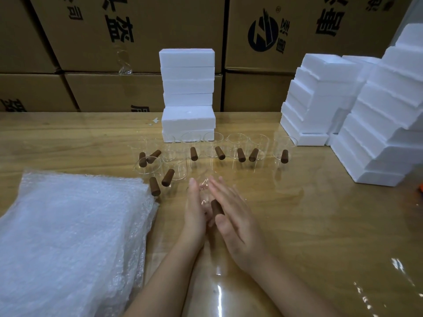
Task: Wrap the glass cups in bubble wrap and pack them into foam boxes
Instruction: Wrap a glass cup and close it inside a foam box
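Holding a glass cup (205, 191) between left hand (194, 209) and right hand (233, 223), palms facing and fingers straight, nothing curled round it, with its brown handle (216, 208) pointing back toward the wrists beside the right thumb. Just beyond the fingertips, other glass cups (235, 147) in a loose row, with stacked foam boxes (187, 88) behind them. Close to the left of the left hand, a bubble wrap pile (68, 236) running off the near edge; right of the right hand, open surface (309, 213) up to stepped foam stacks (377, 133) well apart.
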`<state>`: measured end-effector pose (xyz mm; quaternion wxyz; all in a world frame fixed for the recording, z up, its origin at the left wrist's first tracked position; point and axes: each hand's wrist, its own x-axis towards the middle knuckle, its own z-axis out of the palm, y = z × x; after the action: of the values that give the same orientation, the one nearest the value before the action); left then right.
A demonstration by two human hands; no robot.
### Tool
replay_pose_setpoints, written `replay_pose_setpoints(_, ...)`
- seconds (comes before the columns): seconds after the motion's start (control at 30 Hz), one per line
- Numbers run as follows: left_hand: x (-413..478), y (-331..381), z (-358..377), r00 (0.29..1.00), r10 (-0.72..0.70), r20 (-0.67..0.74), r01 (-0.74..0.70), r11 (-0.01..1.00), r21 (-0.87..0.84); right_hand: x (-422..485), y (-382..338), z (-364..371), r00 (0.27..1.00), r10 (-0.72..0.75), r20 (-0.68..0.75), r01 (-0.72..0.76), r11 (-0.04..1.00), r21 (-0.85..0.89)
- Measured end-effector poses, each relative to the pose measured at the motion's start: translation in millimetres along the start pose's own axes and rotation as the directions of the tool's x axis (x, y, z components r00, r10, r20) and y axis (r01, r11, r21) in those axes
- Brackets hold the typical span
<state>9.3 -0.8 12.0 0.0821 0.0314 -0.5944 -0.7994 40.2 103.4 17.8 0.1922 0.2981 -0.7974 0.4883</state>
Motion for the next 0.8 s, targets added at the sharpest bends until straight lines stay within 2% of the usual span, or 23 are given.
replay_pose_setpoints(0.17, -2.6, -5.4, 7.3, 0.986, 0.071, 0.148, -0.079, 0.996, 0.047, 4.0, 3.0, -6.5, 0.997, 0.056, -0.05, -0.054, 0.997, 0.05)
replay_pose_setpoints(0.23, -3.0, -9.1, 8.3, 0.983, 0.058, 0.176, -0.07, 0.996, 0.062, 5.0, 5.5, -7.7, 0.993, 0.105, -0.058, -0.1, 0.991, 0.092)
replay_pose_setpoints(0.33, 0.7, -13.9, 5.7, 0.99, 0.029, 0.138, -0.046, 0.991, 0.123, 6.5, 9.1, -8.4, 0.982, 0.188, -0.031, -0.18, 0.967, 0.178)
replay_pose_setpoints(0.5, 1.2, -19.6, 2.6, 0.992, 0.001, 0.128, -0.024, 0.984, 0.174, 8.1, 12.3, -10.3, 0.961, 0.276, -0.002, -0.268, 0.935, 0.234)
replay_pose_setpoints(0.6, 0.0, -18.1, 2.8, 0.996, 0.032, 0.085, -0.047, 0.983, 0.178, 8.5, 11.2, -8.4, 0.951, 0.307, 0.029, -0.305, 0.923, 0.236)
replay_pose_setpoints(0.8, 0.4, -11.6, 1.4, 0.998, 0.013, 0.058, -0.015, 1.0, 0.024, 4.1, 13.3, -7.8, 0.926, 0.366, 0.089, -0.376, 0.895, 0.238)
